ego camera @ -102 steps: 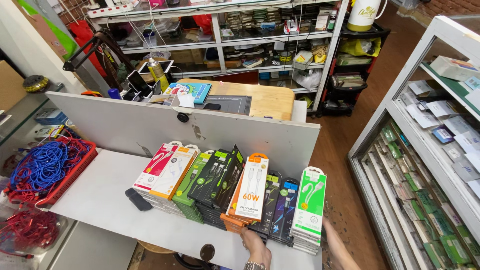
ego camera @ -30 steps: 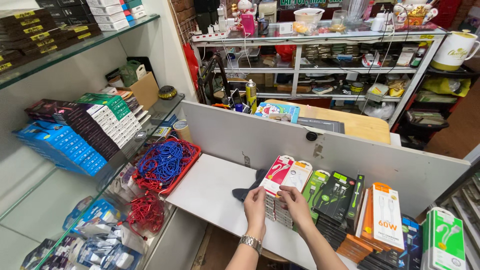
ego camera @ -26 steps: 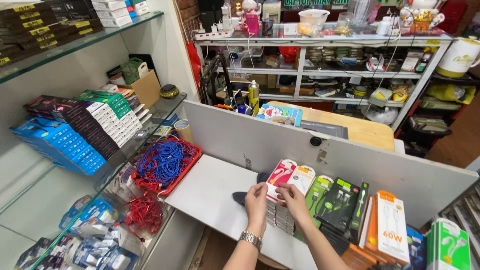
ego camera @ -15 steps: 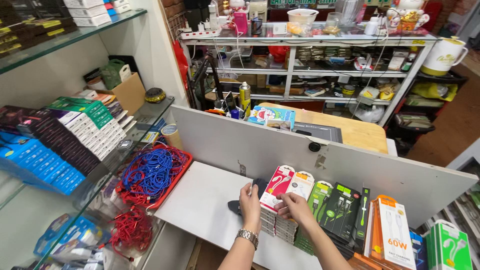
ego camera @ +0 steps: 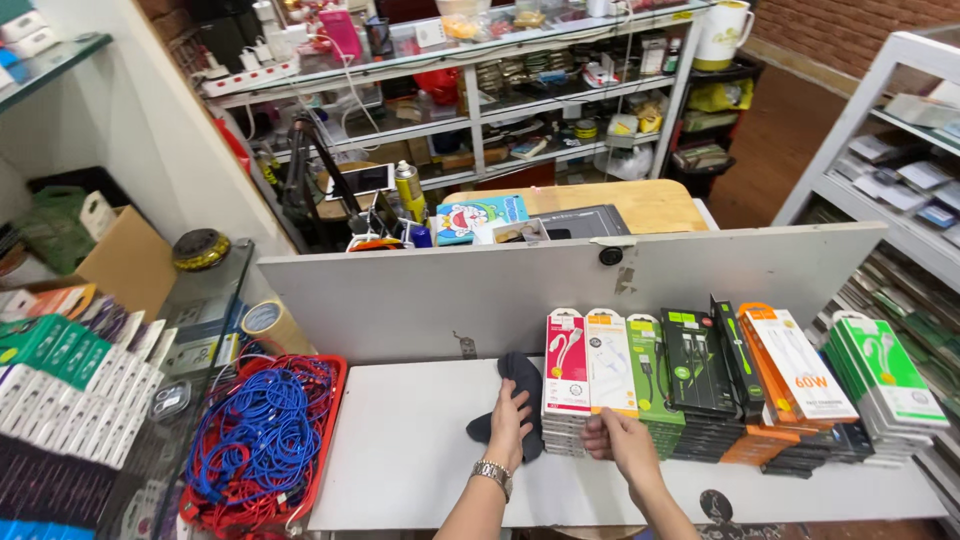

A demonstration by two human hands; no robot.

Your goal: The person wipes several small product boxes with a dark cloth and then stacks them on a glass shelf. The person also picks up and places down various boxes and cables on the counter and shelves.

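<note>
Resting left hand (ego camera: 510, 425) on dark cloth (ego camera: 518, 385), right hand (ego camera: 622, 445) touching boxes (ego camera: 590, 440)

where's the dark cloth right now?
Head view: the dark cloth lies on the white counter left of centre, under the left hand, just left of the pink cable box and below the grey partition.

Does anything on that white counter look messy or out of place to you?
Mostly tidy. The orange boxes lean sideways against their neighbours, unlike the upright pink box by the right hand. A dark cloth lies crumpled under the left hand, and the blue cables spill over their red tray.
</note>
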